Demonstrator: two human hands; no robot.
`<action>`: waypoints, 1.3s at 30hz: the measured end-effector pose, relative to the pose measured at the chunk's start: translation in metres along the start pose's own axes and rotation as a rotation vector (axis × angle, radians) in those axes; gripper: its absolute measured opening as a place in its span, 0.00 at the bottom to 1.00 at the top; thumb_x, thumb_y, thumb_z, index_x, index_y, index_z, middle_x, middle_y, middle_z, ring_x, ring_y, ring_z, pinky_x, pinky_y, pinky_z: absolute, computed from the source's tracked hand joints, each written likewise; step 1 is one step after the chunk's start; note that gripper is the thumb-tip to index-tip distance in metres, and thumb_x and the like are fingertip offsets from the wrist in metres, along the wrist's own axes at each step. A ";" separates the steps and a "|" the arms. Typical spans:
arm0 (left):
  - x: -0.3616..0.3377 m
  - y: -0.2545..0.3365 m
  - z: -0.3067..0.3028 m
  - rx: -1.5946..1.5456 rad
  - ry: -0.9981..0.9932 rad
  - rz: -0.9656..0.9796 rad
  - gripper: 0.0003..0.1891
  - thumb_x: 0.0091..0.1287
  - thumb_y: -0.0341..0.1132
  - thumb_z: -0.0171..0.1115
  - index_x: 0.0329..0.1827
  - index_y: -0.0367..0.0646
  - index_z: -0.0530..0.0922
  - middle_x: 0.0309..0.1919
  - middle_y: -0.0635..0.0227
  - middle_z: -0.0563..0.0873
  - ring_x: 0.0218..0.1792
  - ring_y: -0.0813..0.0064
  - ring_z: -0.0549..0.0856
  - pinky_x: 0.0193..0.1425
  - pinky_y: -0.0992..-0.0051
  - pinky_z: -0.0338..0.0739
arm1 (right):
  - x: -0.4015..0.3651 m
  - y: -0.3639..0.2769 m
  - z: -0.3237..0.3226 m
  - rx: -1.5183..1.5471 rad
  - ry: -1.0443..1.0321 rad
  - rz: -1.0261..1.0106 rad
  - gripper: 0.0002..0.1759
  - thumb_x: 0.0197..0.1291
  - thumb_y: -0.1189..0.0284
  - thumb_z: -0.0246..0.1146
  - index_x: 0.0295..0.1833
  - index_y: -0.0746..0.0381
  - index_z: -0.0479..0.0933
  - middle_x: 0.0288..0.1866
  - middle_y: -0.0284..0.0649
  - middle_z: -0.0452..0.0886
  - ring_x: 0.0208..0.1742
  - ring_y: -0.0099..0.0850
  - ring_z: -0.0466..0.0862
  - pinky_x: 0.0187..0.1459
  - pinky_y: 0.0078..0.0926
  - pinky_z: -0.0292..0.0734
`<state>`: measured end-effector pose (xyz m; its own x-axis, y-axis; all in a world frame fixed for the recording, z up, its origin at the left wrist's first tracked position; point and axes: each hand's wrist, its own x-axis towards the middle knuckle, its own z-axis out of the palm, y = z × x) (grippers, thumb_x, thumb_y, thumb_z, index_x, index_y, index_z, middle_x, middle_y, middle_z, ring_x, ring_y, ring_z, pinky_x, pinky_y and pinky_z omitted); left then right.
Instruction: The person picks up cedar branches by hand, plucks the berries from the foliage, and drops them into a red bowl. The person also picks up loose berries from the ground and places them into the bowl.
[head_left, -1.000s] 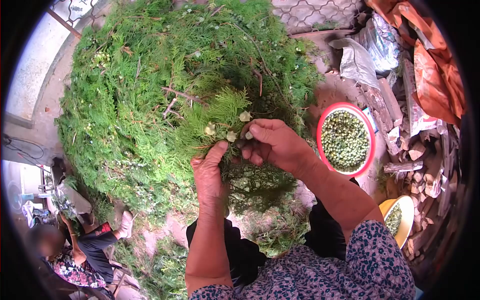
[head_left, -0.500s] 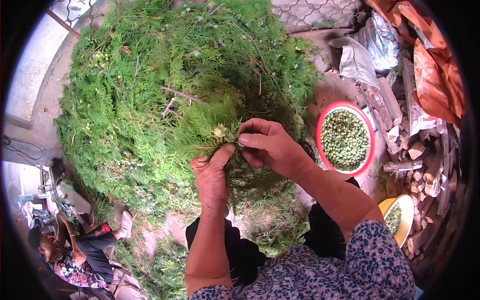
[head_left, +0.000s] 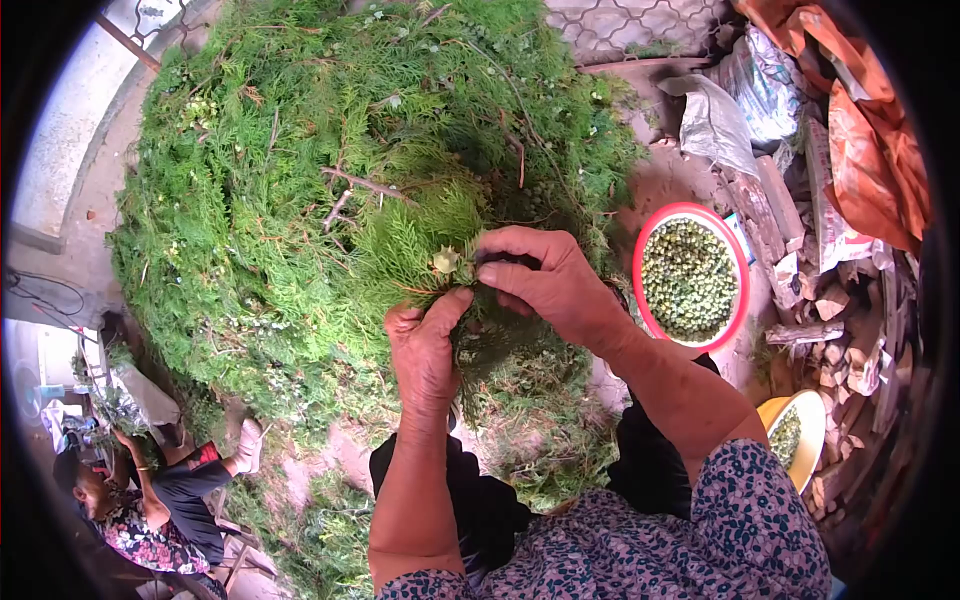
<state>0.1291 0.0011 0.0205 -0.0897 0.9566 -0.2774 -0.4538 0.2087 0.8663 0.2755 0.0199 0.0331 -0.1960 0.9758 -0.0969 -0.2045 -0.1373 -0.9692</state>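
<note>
Left hand (head_left: 424,350) pinches a leafy sprig (head_left: 410,240) above the heap (head_left: 230,230), pale cone (head_left: 445,261) just beyond its thumb. Right hand (head_left: 560,285) curls just right of the cone, thumb and forefinger slightly parted; I cannot tell its hold. Narrow bare floor (head_left: 658,190) separates the heap's right edge from the red-rimmed basin (head_left: 638,275).

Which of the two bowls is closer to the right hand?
The red-rimmed bowl is closer to the right hand; the yellow bowl sits farther off, lower in the picture.
</note>
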 end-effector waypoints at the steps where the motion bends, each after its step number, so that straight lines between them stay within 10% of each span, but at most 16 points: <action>1: 0.000 0.000 -0.002 0.000 0.000 0.000 0.02 0.52 0.28 0.63 0.28 0.41 0.80 0.26 0.73 0.82 0.26 0.82 0.77 0.34 0.80 0.71 | 0.000 0.000 0.000 -0.036 -0.005 -0.015 0.12 0.52 0.76 0.61 0.43 0.67 0.77 0.24 0.33 0.75 0.24 0.18 0.72 0.25 0.15 0.66; 14: 0.002 -0.003 0.001 0.091 -0.030 0.077 0.03 0.54 0.27 0.62 0.31 0.41 0.80 0.28 0.75 0.82 0.29 0.83 0.78 0.38 0.80 0.70 | -0.003 0.000 0.000 -0.162 0.012 -0.041 0.10 0.50 0.76 0.62 0.39 0.68 0.74 0.31 0.34 0.75 0.28 0.20 0.74 0.27 0.18 0.69; 19: 0.006 -0.006 -0.001 0.036 0.050 0.071 0.03 0.54 0.28 0.64 0.31 0.43 0.81 0.27 0.76 0.82 0.26 0.84 0.77 0.32 0.81 0.71 | -0.002 -0.001 -0.003 0.561 0.036 0.122 0.10 0.56 0.75 0.58 0.44 0.63 0.71 0.27 0.32 0.73 0.22 0.19 0.71 0.19 0.15 0.61; 23: 0.005 -0.007 0.001 0.121 0.040 0.136 0.03 0.58 0.29 0.62 0.34 0.41 0.81 0.28 0.76 0.81 0.27 0.87 0.75 0.32 0.83 0.69 | -0.001 -0.003 -0.009 0.583 0.003 0.142 0.09 0.55 0.75 0.60 0.43 0.62 0.72 0.29 0.33 0.74 0.24 0.20 0.71 0.21 0.16 0.61; 26: 0.003 -0.005 0.000 0.216 -0.032 0.179 0.05 0.60 0.30 0.61 0.36 0.40 0.81 0.28 0.77 0.81 0.28 0.89 0.73 0.32 0.85 0.68 | -0.004 -0.005 -0.005 0.132 -0.012 0.071 0.10 0.52 0.73 0.63 0.39 0.65 0.75 0.32 0.37 0.76 0.27 0.23 0.75 0.23 0.19 0.67; 28: 0.002 -0.005 0.000 0.257 -0.069 0.171 0.05 0.61 0.30 0.60 0.36 0.39 0.81 0.28 0.78 0.81 0.28 0.90 0.73 0.32 0.85 0.67 | 0.000 0.003 0.004 -0.465 0.144 -0.504 0.13 0.50 0.72 0.64 0.41 0.66 0.76 0.32 0.41 0.78 0.30 0.29 0.78 0.31 0.24 0.72; 39: -0.004 -0.002 0.003 0.359 -0.155 0.181 0.07 0.61 0.30 0.59 0.39 0.37 0.80 0.29 0.78 0.80 0.30 0.88 0.73 0.34 0.85 0.67 | 0.002 0.012 0.001 -0.431 0.079 -0.462 0.12 0.51 0.73 0.63 0.41 0.68 0.76 0.30 0.40 0.79 0.31 0.28 0.78 0.34 0.23 0.72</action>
<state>0.1334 -0.0027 0.0210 0.0070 0.9978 -0.0656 -0.1030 0.0660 0.9925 0.2716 0.0196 0.0211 -0.1049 0.9299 0.3525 0.1567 0.3655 -0.9175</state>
